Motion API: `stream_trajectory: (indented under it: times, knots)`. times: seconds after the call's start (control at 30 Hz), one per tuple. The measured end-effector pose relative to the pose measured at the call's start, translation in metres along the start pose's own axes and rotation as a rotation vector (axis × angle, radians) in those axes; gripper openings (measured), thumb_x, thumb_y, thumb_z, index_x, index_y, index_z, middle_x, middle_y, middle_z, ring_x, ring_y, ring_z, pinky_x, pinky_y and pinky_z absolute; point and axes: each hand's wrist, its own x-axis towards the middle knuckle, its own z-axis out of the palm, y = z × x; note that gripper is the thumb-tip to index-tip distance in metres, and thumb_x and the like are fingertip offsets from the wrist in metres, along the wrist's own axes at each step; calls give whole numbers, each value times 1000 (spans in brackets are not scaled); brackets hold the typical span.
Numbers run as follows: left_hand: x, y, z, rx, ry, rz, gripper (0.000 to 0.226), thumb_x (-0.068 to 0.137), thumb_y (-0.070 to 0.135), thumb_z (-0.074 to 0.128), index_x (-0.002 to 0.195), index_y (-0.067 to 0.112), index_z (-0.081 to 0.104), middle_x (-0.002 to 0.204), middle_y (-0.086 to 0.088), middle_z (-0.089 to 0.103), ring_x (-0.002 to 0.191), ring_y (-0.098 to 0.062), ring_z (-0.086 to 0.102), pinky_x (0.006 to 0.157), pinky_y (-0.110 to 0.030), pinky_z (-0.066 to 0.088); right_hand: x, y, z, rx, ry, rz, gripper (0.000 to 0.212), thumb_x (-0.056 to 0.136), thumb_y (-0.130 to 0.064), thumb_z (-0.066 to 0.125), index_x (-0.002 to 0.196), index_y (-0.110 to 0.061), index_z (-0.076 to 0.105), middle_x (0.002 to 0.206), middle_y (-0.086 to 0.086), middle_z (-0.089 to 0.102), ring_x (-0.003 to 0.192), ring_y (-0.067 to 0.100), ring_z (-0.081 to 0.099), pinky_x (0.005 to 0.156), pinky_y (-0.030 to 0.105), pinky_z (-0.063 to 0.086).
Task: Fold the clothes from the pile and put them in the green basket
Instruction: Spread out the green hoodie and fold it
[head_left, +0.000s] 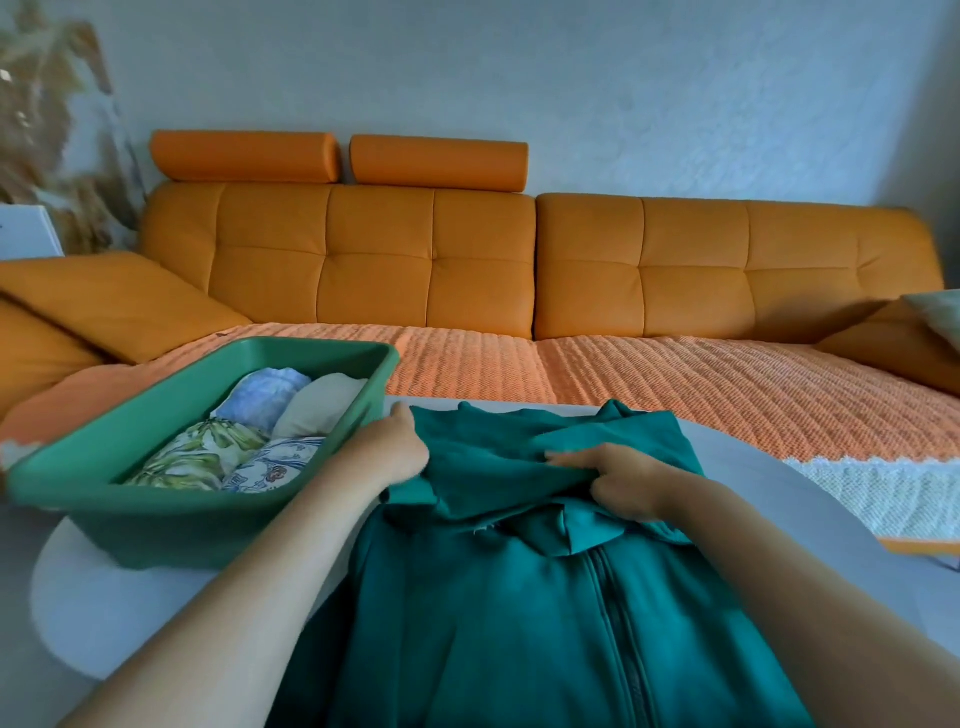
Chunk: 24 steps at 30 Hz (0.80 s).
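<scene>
Holding the jacket (493, 623) by its far end with both hands: why up there?

Likely to turn the top down toward the zip. It lies spread on the table (104, 613), zip facing up, so the fold looks barely begun.

What has each hand got?

The left hand (395, 447) curls its fingers on the far-left edge of the cloth, thumb raised. The right hand (618, 478) pinches a bunched ridge near the collar, one finger stretched along it.

And the basket (156, 530)?

Just beside the left hand, at the table's left. Whether it touches the jacket I cannot tell. Four folded clothes (249, 447) lie inside, and I'd guess it sits close to keep the drop short. No pile shows.
</scene>
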Motion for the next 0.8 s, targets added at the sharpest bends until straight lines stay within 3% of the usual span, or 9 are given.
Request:
stream_trajectory:
  times: [0.1, 0.17, 0.27, 0.37, 0.43, 0.5, 0.57, 0.67, 0.8]
  knots:
    - [1, -3, 24, 508, 68, 146, 53, 88, 4, 47, 139, 15, 37, 131, -12, 43, 113, -31, 51, 87, -39, 43, -1, -3, 5, 110, -218, 16, 62, 79, -20, 52, 140, -28, 59, 156, -16, 31, 147, 3, 20, 115, 17, 12]
    - [6, -1, 34, 528, 113, 299, 48, 90, 9, 45, 136, 25, 46, 140, -6, 45, 128, -28, 43, 103, -42, 36, 1, -4, 4, 343, -146, 36, 43, 84, -34, 59, 120, -17, 74, 148, -15, 45, 136, 1, 37, 106, 12, 23]
    - [13, -2, 49, 288, -161, 331, 47, 102, 32, 33, 149, 36, 37, 157, -1, 35, 142, -27, 32, 113, -46, 29, 16, 4, 5, 319, 138, 65, 34, 101, -32, 51, 90, -22, 82, 126, -14, 67, 118, 4, 56, 104, 19, 35]
    - [14, -6, 63, 461, -470, 134, 65, 102, 54, 30, 158, 41, -1, 168, 1, -4, 154, -30, 0, 123, -52, 7, 32, 22, 8, 117, 348, 117, 25, 103, -25, 50, 107, -32, 74, 124, -11, 67, 113, 11, 59, 96, 24, 43]
    - [20, -6, 59, 494, -502, 106, 69, 100, 48, 33, 158, 41, -3, 168, 0, -5, 154, -30, -1, 122, -53, 6, 40, 35, 5, 59, 376, 165, 32, 104, -18, 44, 122, -31, 67, 132, -8, 61, 102, 13, 63, 86, 24, 47]
    - [25, -1, 53, 440, -410, 152, 62, 98, 39, 30, 158, 38, 15, 166, 0, 16, 151, -29, 18, 120, -53, 12, 48, 46, 1, -48, 364, 223, 40, 104, -15, 39, 133, -33, 61, 131, -5, 58, 81, 13, 63, 67, 25, 48]
    - [31, 2, 52, 383, -262, 213, 52, 100, 29, 26, 152, 29, 32, 154, -3, 41, 138, -29, 39, 112, -47, 27, 60, 54, -3, -250, 330, 254, 47, 105, -13, 40, 146, -35, 47, 145, -2, 50, 103, 17, 63, 72, 28, 47]
    - [41, 1, 54, 403, -175, 211, 40, 104, 32, 32, 140, 18, 43, 135, -5, 53, 121, -29, 51, 95, -39, 39, 79, 63, -6, -478, 237, 240, 55, 106, -16, 43, 157, -32, 27, 159, -6, 32, 137, 15, 43, 93, 26, 44]
    - [57, 4, 56, 369, -277, 161, 24, 100, 20, 41, 116, 10, 56, 116, -8, 61, 92, -23, 55, 70, -31, 41, 99, 71, -11, -505, 255, 243, 29, 105, -32, 46, 130, -29, 60, 134, 1, 51, 113, 23, 57, 87, 37, 51]
